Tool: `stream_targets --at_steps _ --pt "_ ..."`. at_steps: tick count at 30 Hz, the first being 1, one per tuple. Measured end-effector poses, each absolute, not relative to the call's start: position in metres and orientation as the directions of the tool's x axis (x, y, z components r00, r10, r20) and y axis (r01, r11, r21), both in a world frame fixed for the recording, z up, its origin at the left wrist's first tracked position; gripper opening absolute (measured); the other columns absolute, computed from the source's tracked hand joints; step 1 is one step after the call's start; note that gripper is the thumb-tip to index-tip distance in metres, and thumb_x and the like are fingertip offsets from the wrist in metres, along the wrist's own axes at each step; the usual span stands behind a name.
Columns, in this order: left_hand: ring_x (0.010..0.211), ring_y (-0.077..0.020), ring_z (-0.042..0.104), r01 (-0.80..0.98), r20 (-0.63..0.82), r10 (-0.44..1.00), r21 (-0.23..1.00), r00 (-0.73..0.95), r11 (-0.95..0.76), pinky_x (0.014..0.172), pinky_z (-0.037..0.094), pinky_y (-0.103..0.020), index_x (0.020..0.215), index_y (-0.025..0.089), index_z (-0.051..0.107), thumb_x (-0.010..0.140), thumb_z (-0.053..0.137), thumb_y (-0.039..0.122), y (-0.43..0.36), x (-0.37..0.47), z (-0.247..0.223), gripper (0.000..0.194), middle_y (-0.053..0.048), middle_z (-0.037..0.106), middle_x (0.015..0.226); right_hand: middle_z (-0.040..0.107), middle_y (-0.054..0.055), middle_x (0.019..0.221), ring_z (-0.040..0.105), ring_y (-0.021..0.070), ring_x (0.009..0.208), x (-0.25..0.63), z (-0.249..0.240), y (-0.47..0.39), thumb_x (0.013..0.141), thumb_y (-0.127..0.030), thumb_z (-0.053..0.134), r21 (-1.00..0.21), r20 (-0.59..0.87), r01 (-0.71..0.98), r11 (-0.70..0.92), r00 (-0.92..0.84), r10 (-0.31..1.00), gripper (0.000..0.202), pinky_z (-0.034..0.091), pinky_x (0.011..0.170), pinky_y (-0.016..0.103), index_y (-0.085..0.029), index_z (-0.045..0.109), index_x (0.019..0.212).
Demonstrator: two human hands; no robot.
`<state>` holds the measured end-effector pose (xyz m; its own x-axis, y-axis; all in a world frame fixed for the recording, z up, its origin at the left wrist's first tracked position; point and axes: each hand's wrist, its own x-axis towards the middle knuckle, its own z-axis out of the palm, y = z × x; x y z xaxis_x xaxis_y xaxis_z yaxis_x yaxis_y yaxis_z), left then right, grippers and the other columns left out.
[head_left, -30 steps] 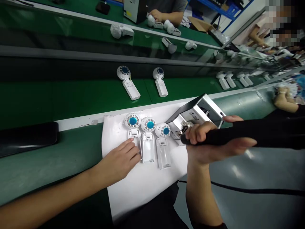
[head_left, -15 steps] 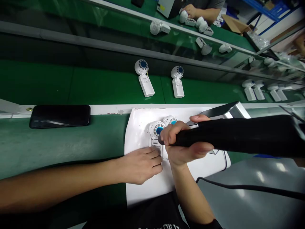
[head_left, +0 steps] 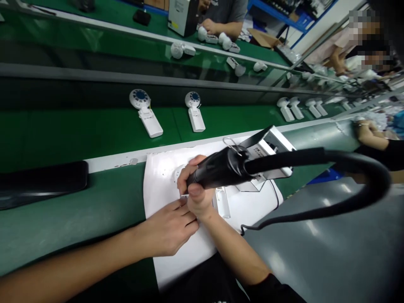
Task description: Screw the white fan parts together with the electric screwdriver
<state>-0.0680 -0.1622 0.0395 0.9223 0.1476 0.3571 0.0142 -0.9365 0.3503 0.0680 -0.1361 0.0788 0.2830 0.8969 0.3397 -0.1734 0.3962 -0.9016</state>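
Note:
My right hand [head_left: 197, 185] is wrapped round a corded black electric screwdriver [head_left: 217, 166], which points down and away to the left. Beneath it, a white round-headed device [head_left: 178, 172] lies on a white sheet [head_left: 158, 185]; most of it is hidden by my hands. My left hand [head_left: 175, 227] rests with curled fingers at the lower end of this device, closed on its body; the fingertips are partly covered. Just right of my right wrist lies the open white body [head_left: 223, 204] of a second such device.
A metal stand [head_left: 268, 147] sits at the sheet's right side. A black phone [head_left: 44, 181] lies at left. Similar white devices [head_left: 151, 122] rest along the green belt [head_left: 104, 126]. Across it, a co-worker's hand [head_left: 210, 26] is near more devices. The thick screwdriver cable [head_left: 356, 202] loops at right.
The view has swung to the right, so the bench things appear further left. The screwdriver is tilted differently, and its cable end now shows. My left hand stays at the device.

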Motion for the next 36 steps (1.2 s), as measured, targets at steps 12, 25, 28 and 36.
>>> stream_targets --at_steps 12,25,28,36 --pt "0.085 -0.0239 0.053 0.068 0.349 0.181 0.313 0.919 -0.947 0.091 0.042 -0.042 0.091 0.020 0.062 0.108 0.070 0.031 -0.163 -0.067 0.047 0.022 -0.002 0.062 0.090 0.049 -0.015 0.051 0.033 0.0109 0.032 0.221 0.148 -0.142 0.096 -0.071 0.075 -0.669 0.714 0.493 0.556 0.636 0.294 0.044 0.033 0.033 0.026 -0.030 0.063 0.106" --pt "0.095 -0.0251 0.061 0.059 0.364 0.184 0.330 0.913 -0.942 0.096 0.047 -0.041 0.095 0.019 0.066 0.110 0.069 0.033 -0.161 -0.064 0.049 0.021 -0.005 0.068 0.095 0.059 -0.009 0.060 0.041 0.0135 0.034 0.123 0.142 -0.158 0.098 -0.078 0.068 -0.794 0.549 -0.037 0.607 0.387 0.741 0.051 0.043 0.033 0.029 -0.034 0.067 0.125" --pt "0.098 -0.0261 0.063 0.060 0.379 0.186 0.319 0.906 -0.946 0.099 0.048 -0.042 0.096 0.019 0.067 0.108 0.073 0.035 -0.161 -0.064 0.049 0.021 -0.005 0.070 0.097 0.055 -0.012 0.058 0.037 0.0112 0.034 0.106 0.130 -0.149 0.101 -0.076 0.065 -0.794 0.537 -0.065 0.605 0.391 0.747 0.049 0.043 0.035 0.026 -0.033 0.065 0.123" --pt "0.091 -0.0245 0.063 0.066 0.410 0.190 0.298 0.892 -0.952 0.092 0.048 -0.041 0.093 0.019 0.067 0.107 0.075 0.037 -0.161 -0.063 0.047 0.025 -0.004 0.067 0.091 0.053 -0.014 0.055 0.038 0.0119 0.035 0.104 0.107 -0.141 0.099 -0.074 0.069 -0.846 0.447 -0.086 0.527 0.424 0.788 0.045 0.043 0.038 0.024 -0.035 0.057 0.116"
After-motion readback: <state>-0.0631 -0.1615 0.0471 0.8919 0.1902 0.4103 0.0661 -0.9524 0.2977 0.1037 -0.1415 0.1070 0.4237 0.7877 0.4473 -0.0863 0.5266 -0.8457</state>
